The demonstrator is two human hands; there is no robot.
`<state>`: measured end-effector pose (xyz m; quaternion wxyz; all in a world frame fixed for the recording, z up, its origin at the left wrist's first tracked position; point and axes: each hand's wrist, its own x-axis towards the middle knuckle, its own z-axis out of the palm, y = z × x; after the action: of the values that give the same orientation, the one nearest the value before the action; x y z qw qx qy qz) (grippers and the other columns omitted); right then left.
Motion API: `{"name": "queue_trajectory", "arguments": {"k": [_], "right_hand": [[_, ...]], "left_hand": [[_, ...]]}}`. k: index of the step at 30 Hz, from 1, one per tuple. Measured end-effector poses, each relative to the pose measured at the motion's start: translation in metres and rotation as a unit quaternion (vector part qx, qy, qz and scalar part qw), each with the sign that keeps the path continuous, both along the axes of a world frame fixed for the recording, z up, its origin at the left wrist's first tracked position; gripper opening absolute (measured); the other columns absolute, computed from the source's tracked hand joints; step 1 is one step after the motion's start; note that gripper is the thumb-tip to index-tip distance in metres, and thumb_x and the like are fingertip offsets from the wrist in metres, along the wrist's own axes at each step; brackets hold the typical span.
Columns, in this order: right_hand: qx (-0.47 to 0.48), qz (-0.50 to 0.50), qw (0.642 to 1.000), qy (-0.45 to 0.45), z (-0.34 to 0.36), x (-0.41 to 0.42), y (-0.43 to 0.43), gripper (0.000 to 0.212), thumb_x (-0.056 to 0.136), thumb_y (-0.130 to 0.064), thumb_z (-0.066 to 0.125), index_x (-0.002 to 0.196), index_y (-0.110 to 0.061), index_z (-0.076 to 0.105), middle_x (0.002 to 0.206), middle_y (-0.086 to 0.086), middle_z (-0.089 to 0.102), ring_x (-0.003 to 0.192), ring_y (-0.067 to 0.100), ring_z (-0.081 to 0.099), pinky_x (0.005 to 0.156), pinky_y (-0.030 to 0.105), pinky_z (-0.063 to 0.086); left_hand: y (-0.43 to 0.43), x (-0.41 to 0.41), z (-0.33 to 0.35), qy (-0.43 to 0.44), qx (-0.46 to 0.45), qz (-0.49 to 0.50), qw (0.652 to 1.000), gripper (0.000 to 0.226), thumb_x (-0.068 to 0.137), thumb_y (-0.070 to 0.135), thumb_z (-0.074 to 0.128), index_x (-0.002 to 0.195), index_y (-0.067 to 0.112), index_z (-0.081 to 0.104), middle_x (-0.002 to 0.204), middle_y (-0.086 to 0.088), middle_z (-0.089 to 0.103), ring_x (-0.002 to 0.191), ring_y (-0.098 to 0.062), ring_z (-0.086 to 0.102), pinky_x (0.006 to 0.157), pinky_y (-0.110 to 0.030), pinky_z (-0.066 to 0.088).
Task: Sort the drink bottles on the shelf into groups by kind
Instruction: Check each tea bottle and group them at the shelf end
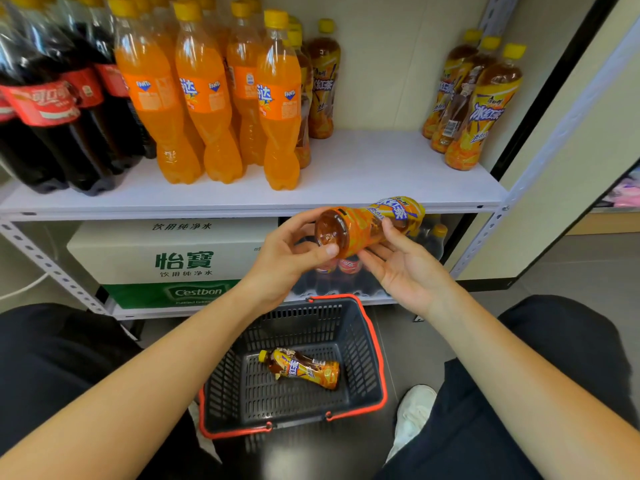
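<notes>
White shelf (374,168) carries cola bottles (62,133) far left, Fanta bottles (204,109) beside them, and iced tea bottles (478,105) right. Just below its near edge, one iced tea bottle (367,226) lies sideways, with the left grip (287,254) curled round its base and the right grip (405,271) cupping its middle, thumb on top.

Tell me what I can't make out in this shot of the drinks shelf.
Head view only:
Cola bottles: cut off by the left and top edges; count unknown.
Lower-shelf bottles: mostly hidden behind the left hand, right hand and held tea bottle.
Held tea bottle's cap: hidden by its own body.
Basket bottle label: too small to read.
</notes>
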<state>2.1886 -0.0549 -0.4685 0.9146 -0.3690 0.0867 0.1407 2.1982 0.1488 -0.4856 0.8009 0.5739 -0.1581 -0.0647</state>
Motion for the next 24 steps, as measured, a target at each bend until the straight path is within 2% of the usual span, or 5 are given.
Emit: {"name": "queue_trajectory", "arguments": {"k": [6, 11, 16, 21, 24], "right_hand": [[-0.004, 0.004, 1.000, 0.002, -0.002, 0.001, 0.009, 0.018, 0.082, -0.023, 0.071, 0.090, -0.013, 0.084, 0.105, 0.012, 0.078, 0.097, 0.020, 0.077, 0.072, 0.026, 0.062], [-0.080, -0.030, 0.995, -0.048, -0.005, -0.002, 0.012, 0.041, 0.081, -0.016, 0.071, 0.122, -0.012, 0.066, 0.115, 0.006, 0.075, 0.100, 0.017, 0.076, 0.075, 0.027, 0.061], [-0.131, -0.054, 0.985, -0.097, -0.007, -0.004, 0.012, 0.041, 0.083, -0.021, 0.073, 0.123, -0.017, 0.066, 0.117, 0.004, 0.076, 0.103, 0.020, 0.075, 0.075, 0.029, 0.061], [-0.116, -0.050, 0.988, -0.084, -0.007, -0.001, 0.010, 0.051, 0.083, -0.028, 0.073, 0.130, -0.014, 0.063, 0.119, 0.007, 0.075, 0.103, 0.021, 0.075, 0.076, 0.030, 0.061], [-0.083, -0.043, 0.993, -0.067, -0.007, 0.000, 0.011, 0.051, 0.083, -0.028, 0.072, 0.130, -0.011, 0.063, 0.115, 0.007, 0.076, 0.100, 0.018, 0.075, 0.075, 0.028, 0.061]], "left_hand": [[-0.001, 0.006, 0.001, 0.040, -0.032, 0.015, 0.999, 0.035, 0.083, 0.014, 0.079, 0.115, 0.026, 0.074, 0.100, 0.001, 0.073, 0.093, -0.016, 0.073, 0.070, -0.025, 0.059], [0.007, 0.007, -0.010, 0.039, -0.003, 0.008, 0.999, 0.036, 0.082, 0.014, 0.081, 0.116, 0.023, 0.070, 0.095, 0.001, 0.072, 0.091, -0.018, 0.073, 0.067, -0.027, 0.061], [0.005, 0.002, -0.012, 0.004, 0.022, -0.005, 1.000, 0.037, 0.081, 0.023, 0.081, 0.115, 0.037, 0.072, 0.108, -0.005, 0.070, 0.097, -0.023, 0.073, 0.073, -0.030, 0.062], [0.006, 0.001, -0.003, -0.047, 0.032, -0.024, 0.998, 0.051, 0.081, 0.022, 0.082, 0.128, 0.033, 0.068, 0.122, -0.028, 0.060, 0.093, -0.032, 0.071, 0.079, -0.044, 0.062], [0.004, 0.001, 0.003, -0.056, 0.037, -0.007, 0.998, 0.048, 0.080, 0.015, 0.082, 0.123, 0.034, 0.072, 0.107, -0.016, 0.066, 0.083, -0.029, 0.072, 0.071, -0.033, 0.062]]}}
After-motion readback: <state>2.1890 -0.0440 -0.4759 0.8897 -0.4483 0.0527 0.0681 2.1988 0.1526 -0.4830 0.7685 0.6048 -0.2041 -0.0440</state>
